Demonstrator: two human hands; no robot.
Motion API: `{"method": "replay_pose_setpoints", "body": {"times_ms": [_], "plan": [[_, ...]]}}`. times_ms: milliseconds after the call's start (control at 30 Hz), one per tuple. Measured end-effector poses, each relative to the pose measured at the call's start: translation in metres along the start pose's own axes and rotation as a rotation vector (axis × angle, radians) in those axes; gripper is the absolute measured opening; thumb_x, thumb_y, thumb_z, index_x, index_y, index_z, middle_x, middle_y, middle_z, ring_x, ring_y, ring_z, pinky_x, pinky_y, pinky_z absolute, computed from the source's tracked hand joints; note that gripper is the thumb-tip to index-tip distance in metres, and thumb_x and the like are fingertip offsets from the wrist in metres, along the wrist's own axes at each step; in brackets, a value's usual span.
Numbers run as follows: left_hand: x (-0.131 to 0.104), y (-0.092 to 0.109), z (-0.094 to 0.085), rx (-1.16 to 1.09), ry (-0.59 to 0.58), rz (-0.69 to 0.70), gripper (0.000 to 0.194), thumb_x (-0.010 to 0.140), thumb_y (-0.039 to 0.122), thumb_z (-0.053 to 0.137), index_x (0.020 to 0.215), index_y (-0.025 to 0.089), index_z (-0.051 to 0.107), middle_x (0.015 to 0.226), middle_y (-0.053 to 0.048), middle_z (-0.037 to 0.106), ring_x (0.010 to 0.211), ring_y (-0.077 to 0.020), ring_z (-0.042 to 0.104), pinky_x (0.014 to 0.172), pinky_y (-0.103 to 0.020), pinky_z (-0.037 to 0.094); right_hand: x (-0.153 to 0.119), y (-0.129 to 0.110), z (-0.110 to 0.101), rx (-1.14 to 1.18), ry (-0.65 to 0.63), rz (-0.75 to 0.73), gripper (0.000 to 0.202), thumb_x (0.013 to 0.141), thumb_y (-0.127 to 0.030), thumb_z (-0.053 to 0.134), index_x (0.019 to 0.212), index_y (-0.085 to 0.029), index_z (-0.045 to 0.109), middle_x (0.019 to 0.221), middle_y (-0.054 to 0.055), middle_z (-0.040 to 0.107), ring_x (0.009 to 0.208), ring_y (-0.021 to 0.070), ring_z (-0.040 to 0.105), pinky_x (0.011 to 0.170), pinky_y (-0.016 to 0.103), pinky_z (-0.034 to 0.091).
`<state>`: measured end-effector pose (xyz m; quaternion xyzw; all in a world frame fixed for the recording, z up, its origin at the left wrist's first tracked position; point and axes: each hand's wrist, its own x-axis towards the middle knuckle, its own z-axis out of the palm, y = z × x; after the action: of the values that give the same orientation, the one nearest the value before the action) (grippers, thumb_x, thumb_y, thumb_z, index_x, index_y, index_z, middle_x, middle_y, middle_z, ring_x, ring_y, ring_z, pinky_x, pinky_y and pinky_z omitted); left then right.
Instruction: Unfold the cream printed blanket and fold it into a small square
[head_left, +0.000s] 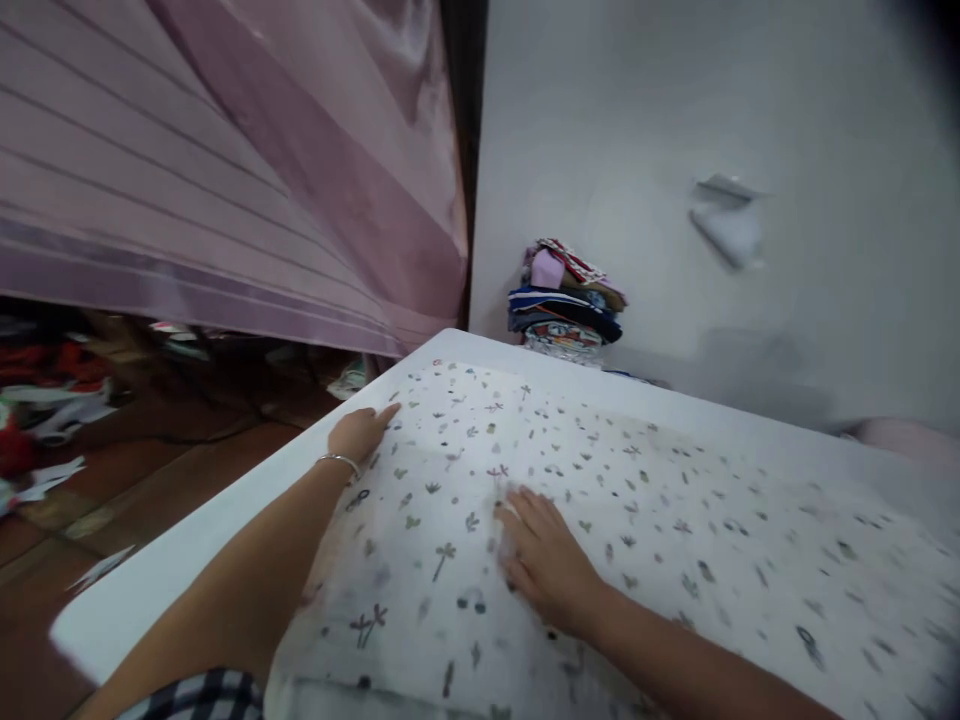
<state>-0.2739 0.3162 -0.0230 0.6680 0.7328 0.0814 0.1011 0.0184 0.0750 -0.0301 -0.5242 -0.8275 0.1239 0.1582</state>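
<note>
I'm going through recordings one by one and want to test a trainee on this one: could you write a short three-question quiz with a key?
1. True or false: the bracelet is on the left wrist.
2. What is piled by the wall, beyond the far edge of the table?
A) bottles
B) folded fabrics
C) shoes
3. Where is each hand on the patterned cloth?

Key:
1. True.
2. B.
3. The left hand is at the cloth's left edge, a finger extended; the right hand lies on the pattern, farther right.
</note>
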Motion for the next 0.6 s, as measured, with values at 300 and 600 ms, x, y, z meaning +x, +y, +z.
{"method": "replay_pose_setpoints", "body": {"times_ms": [300,600], "plan": [[-0.043,0.073,-0.018,0.087,0.349,0.156,0.052,0.087,0.056,0.029,0.113,0.019,0.056,0.121,-0.009,0.061,0.111,-0.0282,0.054,0.091,-0.042,0.043,-0.002,0.012,0.016,0.005,-0.082,0.073,0.066,0.093,-0.054,0.028,0.145,-0.013,0.028,0.153,0.013,0.018,0.141,0.0278,0.008,0.113,0.052,0.006],[-0.16,0.112,0.05,0.278,0.195,0.667,0.061,0.089,0.041,0.019,0.142,0.013,0.031,0.151,-0.012,0.02,0.14,-0.0296,0.013,0.106,-0.053,0.018,-0.082,0.033,-0.044,-0.001,0.026,0.205,0.069,0.092,-0.06,0.024,0.146,-0.017,0.024,0.155,0.01,0.012,0.142,0.0237,0.002,0.114,0.05,0.007]]}}
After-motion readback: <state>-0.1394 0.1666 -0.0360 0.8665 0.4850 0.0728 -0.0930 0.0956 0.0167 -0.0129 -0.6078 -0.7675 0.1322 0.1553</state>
